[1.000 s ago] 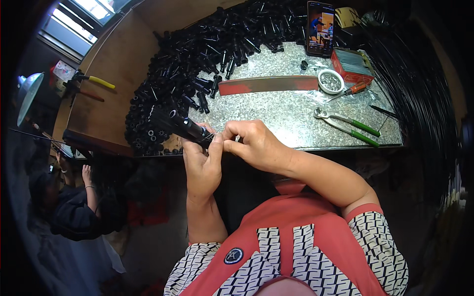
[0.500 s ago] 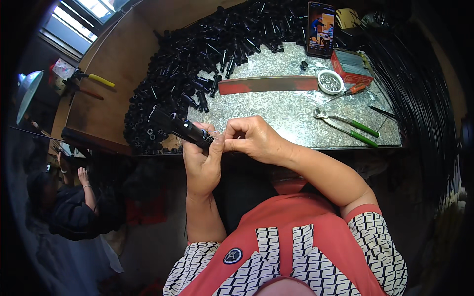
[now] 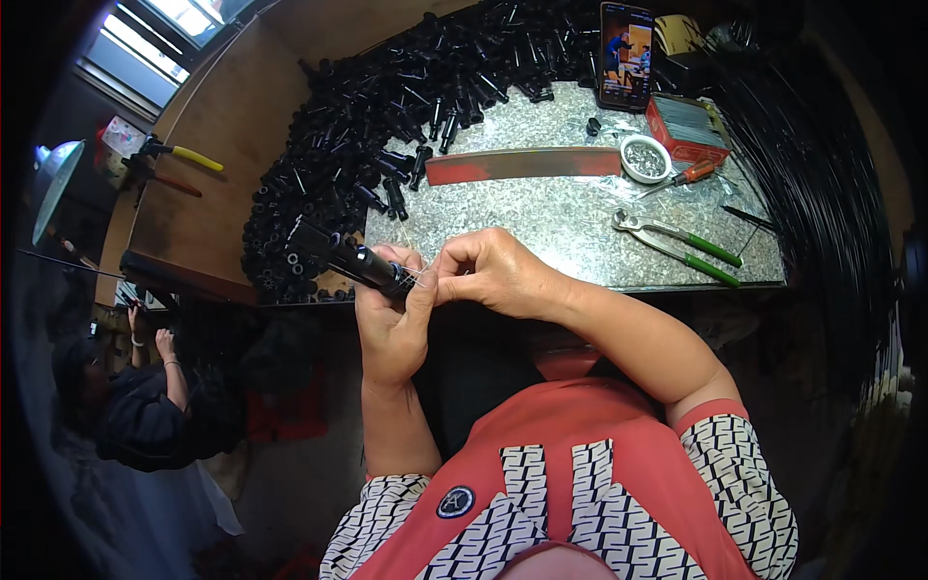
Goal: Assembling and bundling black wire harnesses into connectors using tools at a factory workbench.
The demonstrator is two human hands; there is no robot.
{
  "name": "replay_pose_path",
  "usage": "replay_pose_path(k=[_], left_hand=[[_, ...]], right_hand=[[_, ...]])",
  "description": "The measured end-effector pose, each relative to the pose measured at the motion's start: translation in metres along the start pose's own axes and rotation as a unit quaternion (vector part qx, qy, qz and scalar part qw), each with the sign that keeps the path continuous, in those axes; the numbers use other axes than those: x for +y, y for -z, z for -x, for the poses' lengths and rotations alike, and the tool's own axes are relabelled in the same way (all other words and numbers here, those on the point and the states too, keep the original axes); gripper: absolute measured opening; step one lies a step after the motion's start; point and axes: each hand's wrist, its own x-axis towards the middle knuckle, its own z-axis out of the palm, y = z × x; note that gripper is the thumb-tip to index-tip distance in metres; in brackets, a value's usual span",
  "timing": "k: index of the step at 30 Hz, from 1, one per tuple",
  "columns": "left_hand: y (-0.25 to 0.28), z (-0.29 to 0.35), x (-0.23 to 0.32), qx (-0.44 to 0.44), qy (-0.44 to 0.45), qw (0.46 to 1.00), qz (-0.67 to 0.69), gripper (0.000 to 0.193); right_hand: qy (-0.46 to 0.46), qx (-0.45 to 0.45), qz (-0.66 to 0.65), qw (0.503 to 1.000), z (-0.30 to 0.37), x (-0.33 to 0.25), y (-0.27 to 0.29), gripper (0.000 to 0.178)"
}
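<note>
In my left hand (image 3: 391, 324) is a black tubular part (image 3: 358, 261), tilted up and to the left, with the fingers wrapped round its lower end. Thin silvery wire (image 3: 414, 274) shows at that end, between my two hands. My right hand (image 3: 498, 273) is closed in a pinch on the wire, its fingertips touching those of the left. The exact grip is partly hidden by the fingers. Both hands are at the front edge of the speckled worktop (image 3: 541, 227).
A heap of black tubular parts (image 3: 387, 126) fills the back left. Green-handled pincers (image 3: 677, 246), a white bowl of small metal pieces (image 3: 645, 159), a screwdriver (image 3: 694, 173), a red box (image 3: 686, 130), a phone (image 3: 624, 58), a flat strip (image 3: 522, 165) and black rods (image 3: 812, 164) lie around. Another person (image 3: 145, 406) sits left.
My hands have shifted very slightly left with the black part, still together. The other person's hands at the left have moved a little.
</note>
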Motion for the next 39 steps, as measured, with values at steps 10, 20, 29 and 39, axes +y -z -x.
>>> replay_pose_path(k=[10, 20, 29, 39], left_hand=[[0.0, 0.004, -0.004, 0.006, -0.047, 0.997, -0.06, 0.025], [-0.011, -0.001, -0.006, 0.024, -0.113, 0.982, -0.151, 0.012], [-0.016, -0.01, -0.014, 0.042, -0.133, 0.985, -0.098, 0.021], [-0.026, -0.017, -0.02, 0.034, -0.067, 0.996, 0.051, 0.008]], right_hand=[[-0.028, 0.007, -0.004, 1.0, -0.003, -0.002, 0.006, 0.03], [-0.029, 0.01, -0.036, 0.999, 0.006, -0.006, 0.01, 0.024], [0.036, 0.079, 0.168, 0.982, 0.065, -0.033, 0.061, 0.042], [-0.077, 0.187, 0.552, 0.809, 0.153, -0.033, 0.142, 0.029]])
